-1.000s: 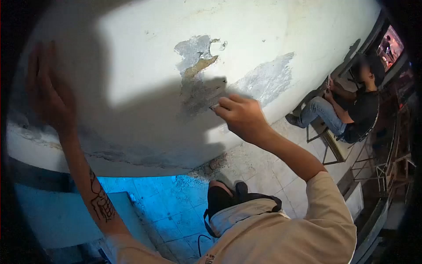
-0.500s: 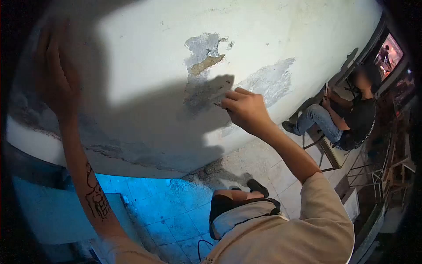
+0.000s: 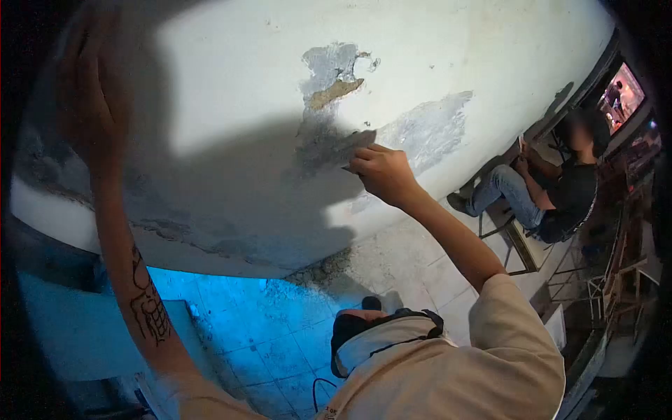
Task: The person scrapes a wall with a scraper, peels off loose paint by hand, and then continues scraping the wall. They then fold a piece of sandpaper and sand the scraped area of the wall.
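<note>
Since the previous frame the right hand (image 3: 381, 171) has edged slightly down and left across the wall, and the dark-shod foot (image 3: 371, 303) below has drawn in. The right hand is closed, its fingers pinching a small, thin, flat tool (image 3: 346, 169) whose edge pokes out at their left — whether it touches the wall I cannot tell.

At nine to ten o'clock from that hand, the left hand (image 3: 91, 115) is raised in shadow, open with fingers extended; contact with the wall is unclear. The curved off-white painted wall (image 3: 231, 77) bears a rough grey bare patch (image 3: 329, 61) with a tan streak (image 3: 336, 93) at eleven o'clock, and a broader, smoother grey patch (image 3: 434, 129) at one to two.

Farther out, at three o'clock, a person in a black top and blue jeans (image 3: 574, 189) sits by the wall. At seven o'clock lies blue-lit tiled floor (image 3: 273, 343).
</note>
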Available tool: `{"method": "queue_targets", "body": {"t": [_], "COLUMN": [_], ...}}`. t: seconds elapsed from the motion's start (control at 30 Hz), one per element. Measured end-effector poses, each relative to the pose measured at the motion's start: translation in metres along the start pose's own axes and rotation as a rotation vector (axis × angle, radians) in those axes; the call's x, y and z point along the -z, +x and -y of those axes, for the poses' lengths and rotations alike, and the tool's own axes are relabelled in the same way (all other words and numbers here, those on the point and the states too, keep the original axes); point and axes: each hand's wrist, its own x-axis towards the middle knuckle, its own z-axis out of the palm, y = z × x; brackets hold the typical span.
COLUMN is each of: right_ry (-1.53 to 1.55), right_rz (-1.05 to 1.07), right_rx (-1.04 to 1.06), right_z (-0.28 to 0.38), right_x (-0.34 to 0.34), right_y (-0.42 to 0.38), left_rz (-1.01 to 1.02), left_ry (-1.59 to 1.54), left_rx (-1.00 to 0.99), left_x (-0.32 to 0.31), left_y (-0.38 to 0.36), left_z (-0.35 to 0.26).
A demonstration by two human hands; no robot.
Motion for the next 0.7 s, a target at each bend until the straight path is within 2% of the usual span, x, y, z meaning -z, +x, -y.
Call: {"method": "queue_targets", "body": {"t": [0.07,0.17,0.2,0.27,0.4,0.43,0.47,0.57,0.63,0.7], "right_ry": [0.092,0.094,0.061,0.093,0.193,0.238,0.153,0.187,0.173,0.303], "right_rz": [-0.018,-0.115,-0.029,-0.047,-0.175,-0.23,-0.152,-0.117,-0.114,-0.204], "right_rx": [-0.041,0.0,-0.011,0.001,-0.02,-0.019,-0.02,0.003,-0.02,-0.056], "right_z": [0.001,-0.004,-0.002,-0.003,0.0,0.001,-0.001,-0.006,-0.003,0.003], "right_x": [0.024,-0.006,-0.013,-0.005,0.015,0.012,-0.024,-0.004,0.019,0.028], "right_y": [0.006,0.008,0.005,0.005,0.008,0.007,0.003,0.004,0.009,0.01], "left_rz": [0.004,0.028,0.025,0.019,-0.03,-0.007,-0.006,0.034,-0.023,-0.02], "left_ry": [-0.002,0.002,0.014,0.036,-0.039,-0.031,-0.035,-0.038,-0.083,-0.069], "left_rx": [0.012,-0.053,-0.042,-0.024,-0.035,0.001,-0.002,-0.059,0.02,-0.01], "left_x": [-0.001,0.003,0.003,0.002,-0.003,0.0,0.0,0.002,0.001,-0.001], "left_y": [0.003,0.004,0.003,0.001,0.004,0.004,0.004,0.003,0.01,0.009], "left_z": [0.001,-0.001,-0.002,0.001,0.004,0.001,0.002,0.002,-0.009,-0.003]}}
